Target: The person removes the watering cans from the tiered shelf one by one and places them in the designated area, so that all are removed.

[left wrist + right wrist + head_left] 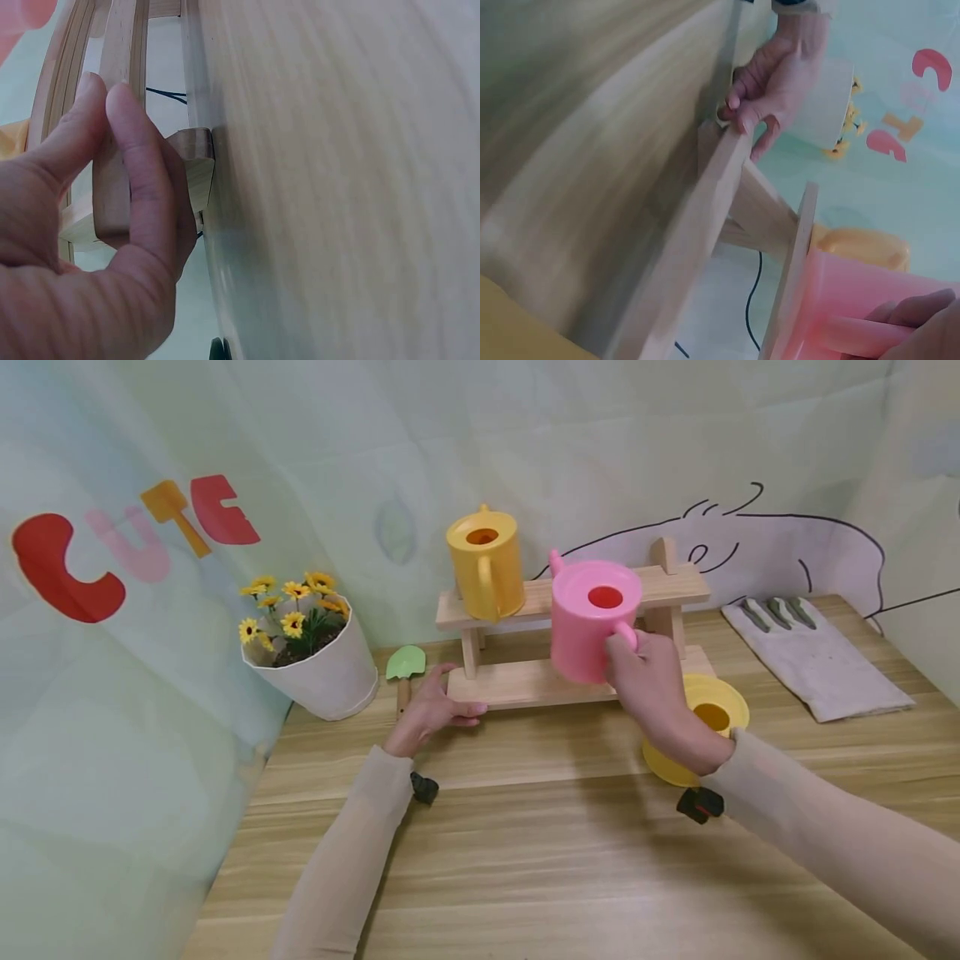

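Observation:
My right hand (651,681) grips the handle of a pink watering can (581,635), which overlaps the front of a two-tier wooden shelf stand (525,683) in the head view. Pink plastic and part of that hand also show low in the right wrist view. At the stand's left end, my left hand (437,706) pinches the lower board (112,195) between thumb and fingers. A yellow watering can (504,568) stands on the upper board's left part, its handle facing me. Behind my right wrist, a second yellow watering can (731,700) on the table is partly hidden.
Left of the stand are a white pot (322,681) of yellow flowers and a small green-bladed trowel (406,663). A folded grey cloth (840,668) with several dark green marks lies at the right. A printed curtain (337,460) hangs behind the wooden table (510,860).

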Motion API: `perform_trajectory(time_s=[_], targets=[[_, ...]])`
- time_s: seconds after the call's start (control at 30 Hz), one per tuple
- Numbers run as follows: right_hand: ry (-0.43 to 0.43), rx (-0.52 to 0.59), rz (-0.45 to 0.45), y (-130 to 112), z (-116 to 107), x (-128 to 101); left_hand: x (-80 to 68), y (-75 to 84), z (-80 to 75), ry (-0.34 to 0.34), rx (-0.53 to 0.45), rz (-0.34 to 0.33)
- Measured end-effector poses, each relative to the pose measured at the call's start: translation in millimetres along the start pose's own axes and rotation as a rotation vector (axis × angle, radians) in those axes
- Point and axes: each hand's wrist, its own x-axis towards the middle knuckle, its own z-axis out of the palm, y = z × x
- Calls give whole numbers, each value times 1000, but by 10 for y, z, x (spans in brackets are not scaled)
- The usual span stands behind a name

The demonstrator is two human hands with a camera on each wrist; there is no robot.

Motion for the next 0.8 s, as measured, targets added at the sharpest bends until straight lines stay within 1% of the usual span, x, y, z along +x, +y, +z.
perform_trajectory(time_s=[0.2,0.33,0.5,0.8], targets=[[12,23,12,68,5,-135,-2,-2,0,-5,-7,11],[11,15,22,127,1,-210,-6,0,1,-7,-9,16],[-19,-5,76,199,-12,-311,-9,0,5,-8,-8,9],[-19,-15,149,306,-13,-467,11,-3,10,-10,-39,24]])
